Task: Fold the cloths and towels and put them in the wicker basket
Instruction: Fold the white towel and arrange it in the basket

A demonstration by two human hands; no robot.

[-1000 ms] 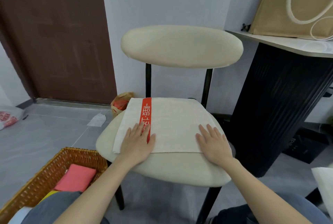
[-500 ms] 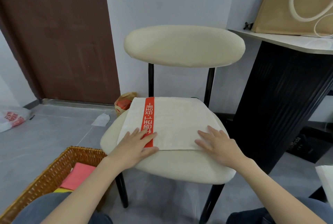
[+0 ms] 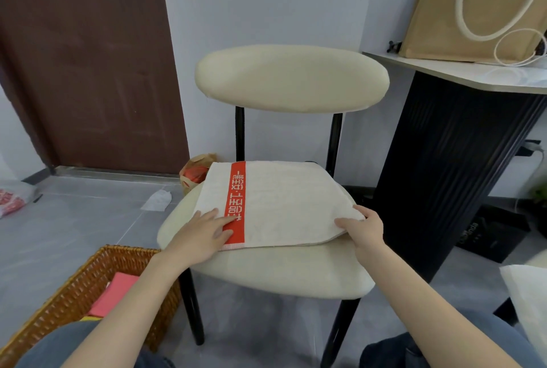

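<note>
A cream towel (image 3: 284, 201) with a red lettered stripe lies folded flat on the seat of a cream chair (image 3: 284, 270). My left hand (image 3: 201, 234) rests flat on its near left corner, fingers over the stripe. My right hand (image 3: 362, 227) grips the towel's near right corner, thumb on top and fingers underneath, lifting the edge slightly. The wicker basket (image 3: 68, 287) stands on the floor at lower left with a folded pink cloth (image 3: 114, 293) inside.
A black ribbed table base (image 3: 444, 166) with a pale top holding a tan tote bag (image 3: 473, 3) stands right of the chair. A paper bag (image 3: 194, 172) and a scrap of tissue lie on the grey floor behind. A brown door is at left. White fabric (image 3: 529, 302) shows at lower right.
My right hand slid from lying flat on the towel to its right corner and took hold of it. My left hand stayed pressing near the stripe. The view shifted slightly.
</note>
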